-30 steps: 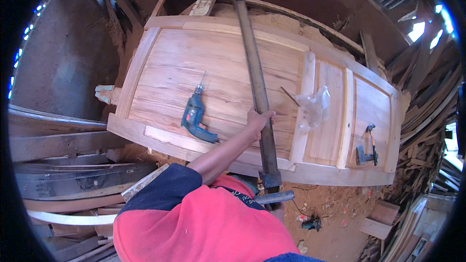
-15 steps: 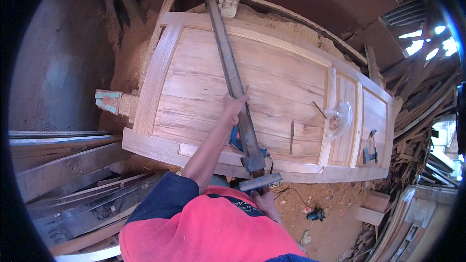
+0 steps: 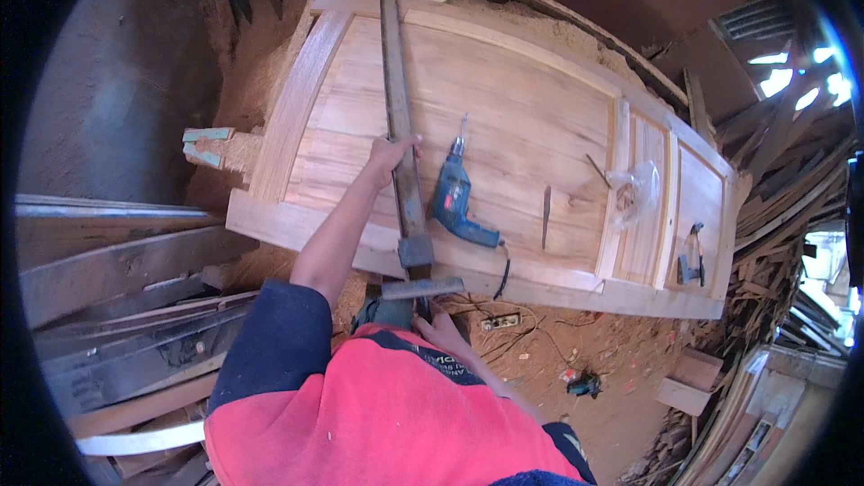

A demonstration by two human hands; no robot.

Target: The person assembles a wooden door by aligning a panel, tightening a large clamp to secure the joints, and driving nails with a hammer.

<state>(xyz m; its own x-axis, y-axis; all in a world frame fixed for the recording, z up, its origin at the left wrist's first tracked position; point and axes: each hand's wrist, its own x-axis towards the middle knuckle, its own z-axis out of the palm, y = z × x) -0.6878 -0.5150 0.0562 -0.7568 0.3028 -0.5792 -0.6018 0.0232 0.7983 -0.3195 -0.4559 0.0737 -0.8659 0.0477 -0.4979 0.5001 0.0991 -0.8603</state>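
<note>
A long metal bar clamp (image 3: 393,63) lies across a wooden panelled door (image 3: 513,157), from its far edge to its near edge. My left hand (image 3: 394,159) is wrapped round the middle of the bar. Close to my body, my right hand (image 3: 439,328) is closed at the clamp's near end, just behind its wide end plate (image 3: 422,288); the plate hides part of the grip. Beside the bar, a blue power drill (image 3: 454,196) with a bit fitted rests on the door panel.
On the door lie a thin dark pointed tool (image 3: 546,216), a clear plastic bag (image 3: 635,198) and a hammer (image 3: 697,247). A power strip (image 3: 500,322) with cables and another dark tool (image 3: 584,384) sit on the dirt floor. Stacked planks (image 3: 117,297) line the left side.
The clamp's near end has swung left, turning the bar more upright in view. Both hands moved left with it, and the drill it was covering now shows fully.
</note>
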